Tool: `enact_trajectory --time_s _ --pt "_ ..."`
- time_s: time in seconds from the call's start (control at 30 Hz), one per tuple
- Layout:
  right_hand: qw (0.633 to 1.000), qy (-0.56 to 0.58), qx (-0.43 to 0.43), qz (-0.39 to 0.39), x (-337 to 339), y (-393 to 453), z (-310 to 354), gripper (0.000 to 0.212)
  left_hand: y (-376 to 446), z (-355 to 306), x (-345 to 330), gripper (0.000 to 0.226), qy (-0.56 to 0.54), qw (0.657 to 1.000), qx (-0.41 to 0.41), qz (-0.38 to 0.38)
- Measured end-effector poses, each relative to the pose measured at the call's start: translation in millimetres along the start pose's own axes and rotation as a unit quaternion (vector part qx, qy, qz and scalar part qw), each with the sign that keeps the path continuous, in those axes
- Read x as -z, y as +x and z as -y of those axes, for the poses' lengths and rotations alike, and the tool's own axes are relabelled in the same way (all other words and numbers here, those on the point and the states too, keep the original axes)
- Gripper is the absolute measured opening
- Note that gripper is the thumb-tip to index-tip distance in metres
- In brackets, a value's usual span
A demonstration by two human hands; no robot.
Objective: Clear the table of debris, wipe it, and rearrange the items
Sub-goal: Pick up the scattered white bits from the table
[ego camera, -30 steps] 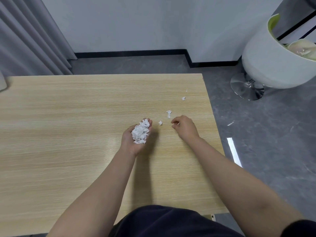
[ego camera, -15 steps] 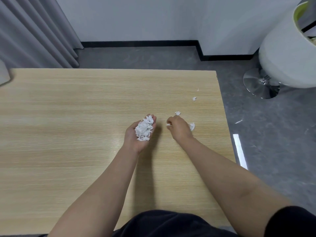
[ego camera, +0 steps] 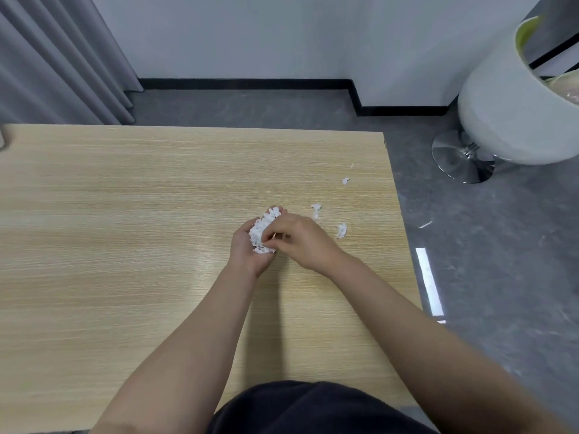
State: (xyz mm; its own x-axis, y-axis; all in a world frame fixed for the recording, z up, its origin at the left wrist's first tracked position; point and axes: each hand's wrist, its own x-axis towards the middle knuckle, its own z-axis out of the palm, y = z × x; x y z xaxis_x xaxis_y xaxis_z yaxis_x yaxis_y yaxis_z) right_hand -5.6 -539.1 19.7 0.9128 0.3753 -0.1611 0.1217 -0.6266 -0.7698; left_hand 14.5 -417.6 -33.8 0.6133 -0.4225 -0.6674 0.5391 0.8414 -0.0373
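Paper scraps heaped in cupped left hand, its grip curled round them, right hand grip pinching the heap, loose shreds at two o'clock on desk

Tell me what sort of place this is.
Probably an office or meeting room rather than a home: a plain wood-laminate table, a white swivel chair on a chrome base, a grey curtain, and a grey floor with black skirting.
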Motion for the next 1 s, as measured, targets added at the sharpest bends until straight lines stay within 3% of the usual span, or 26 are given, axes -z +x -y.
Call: enact_trajectory --time_s 0.1,0.23,0.4,0.53,0.63,0.8,0.9,1.0 --pt "0.999 -0.043 0.02 0.013 -3.1 -2.7 -5.2 0.013 -0.1 4.8 -1.6 0.036 0.001 1.0 0.015 0.002" --pt "1.0 0.002 0.013 -0.008 2.2 -9.6 -13.1 0.016 -5.2 11.6 -5.6 0.035 0.011 1.0 0.011 0.02" --pt "0.989 0.069 -0.043 -0.126 24.6 -18.2 -33.2 0.013 -6.6 18.3 -9.6 0.034 0.03 0.999 -0.011 0.022" --pt "0.963 0.01 -0.164 -0.215 38.6 -21.5 -73.9 0.016 -1.5 18.5 -8.3 0.037 0.007 1.0 -0.003 0.009" --pt "0.947 -0.035 -0.251 -0.197 37.1 -22.6 -104.1 0.023 -2.7 20.8 -10.1 0.039 0.004 1.0 0.011 0.015" --pt "0.927 -0.052 -0.319 -0.19 23.2 -19.8 -129.3 0.028 -2.6 24.9 -12.1 0.043 0.0 0.999 0.036 0.017" --pt "0.928 -0.057 -0.326 -0.169 15.1 -14.9 -133.5 0.042 0.0 23.5 -11.9 0.045 -0.001 0.999 0.041 0.011" --pt "0.939 -0.083 -0.297 -0.151 12.4 -12.9 -137.0 0.031 0.8 21.8 -12.4 0.045 -0.005 0.999 0.042 0.006"
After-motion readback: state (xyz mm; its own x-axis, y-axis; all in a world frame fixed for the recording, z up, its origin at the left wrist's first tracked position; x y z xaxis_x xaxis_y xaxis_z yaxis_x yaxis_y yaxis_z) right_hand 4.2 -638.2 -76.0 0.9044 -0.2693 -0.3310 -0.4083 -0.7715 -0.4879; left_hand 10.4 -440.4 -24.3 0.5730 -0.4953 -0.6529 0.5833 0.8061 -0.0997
